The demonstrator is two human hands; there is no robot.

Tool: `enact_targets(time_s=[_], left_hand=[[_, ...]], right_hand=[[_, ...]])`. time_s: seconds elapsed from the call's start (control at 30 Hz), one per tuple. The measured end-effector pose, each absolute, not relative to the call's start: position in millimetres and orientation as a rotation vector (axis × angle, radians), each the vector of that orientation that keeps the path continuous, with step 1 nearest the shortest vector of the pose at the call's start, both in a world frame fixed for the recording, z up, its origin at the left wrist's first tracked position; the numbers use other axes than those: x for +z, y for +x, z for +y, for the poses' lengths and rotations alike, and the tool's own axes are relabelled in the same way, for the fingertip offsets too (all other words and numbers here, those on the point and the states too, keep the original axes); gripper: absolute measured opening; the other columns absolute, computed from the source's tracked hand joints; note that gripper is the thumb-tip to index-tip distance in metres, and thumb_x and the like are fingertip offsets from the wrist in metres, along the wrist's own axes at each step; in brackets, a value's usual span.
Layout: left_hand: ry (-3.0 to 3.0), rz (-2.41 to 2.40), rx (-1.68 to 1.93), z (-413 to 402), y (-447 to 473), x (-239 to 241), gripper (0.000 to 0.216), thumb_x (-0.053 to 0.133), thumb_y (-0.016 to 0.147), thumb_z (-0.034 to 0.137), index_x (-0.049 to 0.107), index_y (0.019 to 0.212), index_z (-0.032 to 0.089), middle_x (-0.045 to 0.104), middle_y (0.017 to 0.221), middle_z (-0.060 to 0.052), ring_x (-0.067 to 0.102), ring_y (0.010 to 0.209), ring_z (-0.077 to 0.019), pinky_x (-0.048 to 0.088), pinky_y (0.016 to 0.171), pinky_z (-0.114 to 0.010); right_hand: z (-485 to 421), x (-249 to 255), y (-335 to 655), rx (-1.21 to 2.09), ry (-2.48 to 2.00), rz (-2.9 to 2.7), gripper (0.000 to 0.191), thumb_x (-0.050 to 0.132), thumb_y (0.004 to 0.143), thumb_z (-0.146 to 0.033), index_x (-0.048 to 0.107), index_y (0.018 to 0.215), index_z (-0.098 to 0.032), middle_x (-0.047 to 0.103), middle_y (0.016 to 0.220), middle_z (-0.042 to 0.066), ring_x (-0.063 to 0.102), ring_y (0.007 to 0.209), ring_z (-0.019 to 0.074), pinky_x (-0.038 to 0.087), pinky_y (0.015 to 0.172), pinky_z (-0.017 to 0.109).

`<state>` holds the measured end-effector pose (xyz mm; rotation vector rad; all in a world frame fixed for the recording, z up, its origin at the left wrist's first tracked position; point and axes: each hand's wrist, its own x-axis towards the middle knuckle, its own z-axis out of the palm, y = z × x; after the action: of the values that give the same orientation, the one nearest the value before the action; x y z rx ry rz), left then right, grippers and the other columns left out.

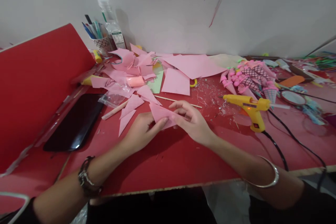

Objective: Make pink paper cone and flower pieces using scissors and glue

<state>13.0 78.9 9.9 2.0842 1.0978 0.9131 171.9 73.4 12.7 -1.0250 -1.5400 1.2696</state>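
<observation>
Pinching pink paper (pixel 160 112) | left hand (pixel 141 130), right hand (pixel 194 123) | bottle label (pixel 118 37) (unreadable)

Left hand (pixel 144 130) partly behind pink paper (pixel 159 112); bottle label (pixel 118 37) unreadable; red board (pixel 44 80) cut by left edge.

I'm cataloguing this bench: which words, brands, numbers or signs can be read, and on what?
No text can be read.
Bottle label: printing too small and blurred.
Glue gun: small marking on its side, too blurred.
Wall: drawn strokes, no readable word or number.
</observation>
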Motion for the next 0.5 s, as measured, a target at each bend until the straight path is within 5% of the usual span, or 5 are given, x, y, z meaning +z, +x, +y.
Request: enact_targets(time_s=[0.17,0.5], left_hand=[[2.077,1.023,0.839,78.2,13.1,11.4,0.026,0.040,0.079,0.025,0.059,0.065,0.015,0.065,0.064,0.000,0.056,0.058,-0.0111,0.040,0.055,-0.020],[1.969,1.180,0.786,77.1,14.4,9.4,0.038,0.041,0.078,0.033,0.044,0.044,0.017,0.049,0.040,0.004,0.044,0.039,-0.0078,0.031,0.041,-0.018]], right_hand=[[73.1,13.3,172.6,1.339,-1.022,-1.663,0.021,0.044,0.080,-0.026,0.052,0.064,-0.015,0.051,0.055,-0.003,0.050,0.050,0.0058,0.041,0.051,0.019],[74.1,11.0,171.5,1.456,-1.033,-1.673,0.022,0.038,0.082,-0.028,0.044,0.064,-0.017,0.045,0.046,-0.007,0.042,0.038,0.0034,0.033,0.038,0.015]])
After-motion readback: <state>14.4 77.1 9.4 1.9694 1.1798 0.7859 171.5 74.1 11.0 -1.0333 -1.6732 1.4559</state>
